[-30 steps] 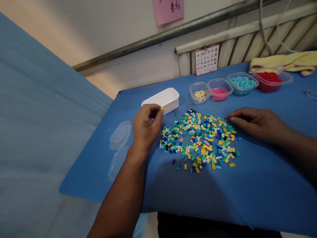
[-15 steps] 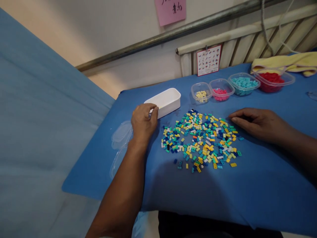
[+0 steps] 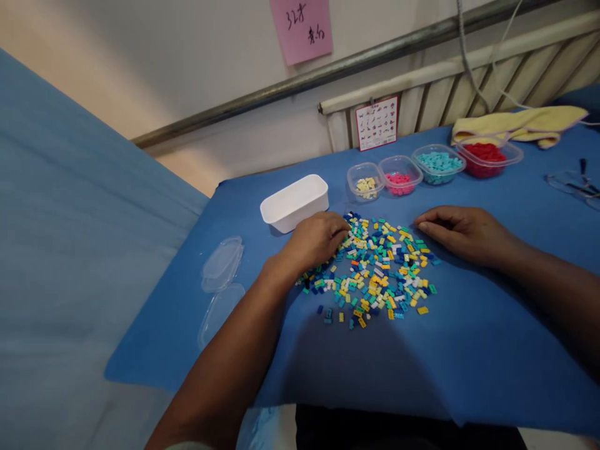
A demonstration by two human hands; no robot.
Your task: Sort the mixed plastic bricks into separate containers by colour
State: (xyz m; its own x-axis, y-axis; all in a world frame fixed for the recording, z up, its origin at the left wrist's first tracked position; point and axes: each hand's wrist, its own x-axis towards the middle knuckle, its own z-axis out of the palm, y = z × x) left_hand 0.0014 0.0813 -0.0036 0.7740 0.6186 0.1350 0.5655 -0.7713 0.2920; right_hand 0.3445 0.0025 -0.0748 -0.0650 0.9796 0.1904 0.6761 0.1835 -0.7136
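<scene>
A heap of small bricks [image 3: 379, 269] in yellow, teal, blue and white lies spread on the blue table cover [image 3: 422, 362]. My left hand [image 3: 315, 240] rests on the heap's upper left edge, fingers curled down onto the bricks; whether it grips one is hidden. A white rectangular tub [image 3: 294, 202] stands just behind that hand. My right hand [image 3: 462, 232] lies flat on the cover at the heap's right edge, fingertips touching the outer bricks and holding nothing.
Behind the heap stand clear tubs with yellow bricks [image 3: 365, 181], pink bricks [image 3: 400, 175], teal bricks [image 3: 438, 164] and red bricks [image 3: 487, 153]. Two clear lids [image 3: 221, 281] lie at the left. A yellow cloth [image 3: 520, 122] and glasses [image 3: 574, 184] lie at the far right.
My left hand carried a yellow brick to the white tub, then came back right onto the heap's upper left edge. My right hand stayed put. The view shifted slightly.
</scene>
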